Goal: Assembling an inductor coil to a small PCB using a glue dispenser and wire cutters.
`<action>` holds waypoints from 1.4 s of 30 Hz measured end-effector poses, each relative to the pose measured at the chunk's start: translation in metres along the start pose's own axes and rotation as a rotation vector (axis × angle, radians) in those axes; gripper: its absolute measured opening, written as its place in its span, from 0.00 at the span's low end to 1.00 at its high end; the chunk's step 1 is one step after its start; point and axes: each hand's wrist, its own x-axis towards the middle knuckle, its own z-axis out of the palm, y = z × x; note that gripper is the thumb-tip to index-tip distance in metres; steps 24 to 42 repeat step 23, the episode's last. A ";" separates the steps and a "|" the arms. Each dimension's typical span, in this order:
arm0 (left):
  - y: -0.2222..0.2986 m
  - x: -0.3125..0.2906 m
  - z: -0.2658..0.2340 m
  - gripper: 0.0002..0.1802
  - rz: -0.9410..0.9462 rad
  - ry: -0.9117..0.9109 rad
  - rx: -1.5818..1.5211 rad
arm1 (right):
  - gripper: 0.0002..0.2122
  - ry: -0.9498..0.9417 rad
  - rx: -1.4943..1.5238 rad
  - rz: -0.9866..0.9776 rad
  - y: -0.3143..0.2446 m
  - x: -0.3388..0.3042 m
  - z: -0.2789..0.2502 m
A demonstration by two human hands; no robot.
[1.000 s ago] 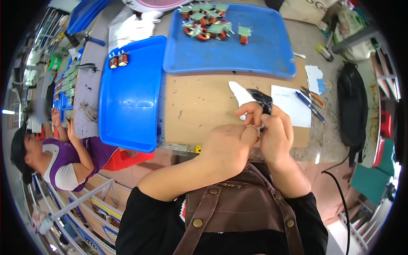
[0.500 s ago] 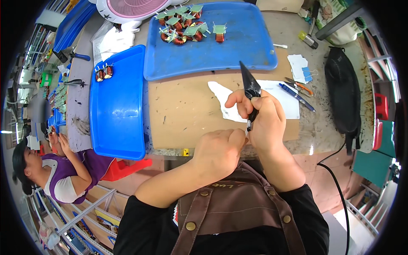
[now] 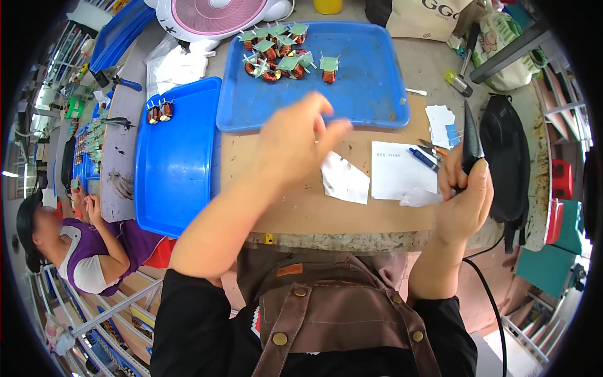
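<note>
My left hand (image 3: 292,141), blurred by motion, hovers over the near edge of the large blue tray (image 3: 377,100). Its thumb and fingers are apart, and nothing shows between them. At the right, my right hand (image 3: 468,201) is closed round a black pointed tool (image 3: 471,141) with its tip up; its exact kind is unclear. Several copper-wound coils with green boards (image 3: 273,53) cluster at the tray's far left, and a single coil (image 3: 328,68) stands apart from them. A narrower blue tray (image 3: 176,169) holds a few coils (image 3: 160,111) at its far end.
Brown cardboard (image 3: 301,213) covers the bench middle. On it lie a torn white paper (image 3: 345,180), a white sheet (image 3: 399,179) with a blue pen (image 3: 424,159), and crumpled white material (image 3: 421,198). A black bag (image 3: 507,151) lies right; a co-worker (image 3: 100,251) sits left.
My left hand has parted from the right and moved forward and left over the tray's edge. My right hand has carried the black tool rightward. The papers on the cardboard have shifted.
</note>
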 end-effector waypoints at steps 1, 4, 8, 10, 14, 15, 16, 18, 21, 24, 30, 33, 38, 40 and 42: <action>-0.008 0.016 -0.001 0.15 0.000 0.104 0.127 | 0.18 -0.012 -0.026 -0.035 0.000 0.003 -0.003; -0.020 0.055 0.012 0.16 -0.038 0.197 0.377 | 0.16 0.043 -0.165 -0.116 0.005 0.006 -0.009; -0.018 0.086 0.024 0.17 -0.215 0.162 0.481 | 0.11 0.073 -0.464 -0.200 0.012 0.006 -0.031; -0.025 0.092 0.030 0.16 -0.245 0.176 0.473 | 0.10 0.124 -0.548 -0.246 0.014 0.005 -0.035; -0.026 0.094 0.040 0.16 -0.314 0.205 0.432 | 0.13 0.248 -0.461 -0.142 0.022 -0.004 -0.034; -0.027 0.096 0.042 0.15 -0.292 0.245 0.434 | 0.13 0.247 -0.398 -0.158 0.024 -0.005 -0.033; -0.028 0.099 0.043 0.15 -0.289 0.244 0.431 | 0.13 0.246 -0.336 -0.174 0.025 -0.005 -0.032; -0.034 0.101 0.041 0.15 -0.226 0.315 0.321 | 0.13 0.206 -0.291 -0.186 0.025 -0.008 -0.030; -0.029 0.098 0.034 0.16 -0.185 0.250 0.103 | 0.11 0.214 -0.169 -0.070 0.020 -0.008 -0.031; -0.021 0.084 0.023 0.16 -0.081 0.176 -0.181 | 0.12 0.196 -0.058 -0.049 0.016 -0.008 -0.033; -0.021 0.084 0.023 0.16 -0.081 0.176 -0.181 | 0.12 0.196 -0.058 -0.049 0.016 -0.008 -0.033; -0.021 0.084 0.023 0.16 -0.081 0.176 -0.181 | 0.12 0.196 -0.058 -0.049 0.016 -0.008 -0.033; -0.021 0.084 0.023 0.16 -0.081 0.176 -0.181 | 0.12 0.196 -0.058 -0.049 0.016 -0.008 -0.033; -0.021 0.084 0.023 0.16 -0.081 0.176 -0.181 | 0.12 0.196 -0.058 -0.049 0.016 -0.008 -0.033; -0.021 0.084 0.023 0.16 -0.081 0.176 -0.181 | 0.12 0.196 -0.058 -0.049 0.016 -0.008 -0.033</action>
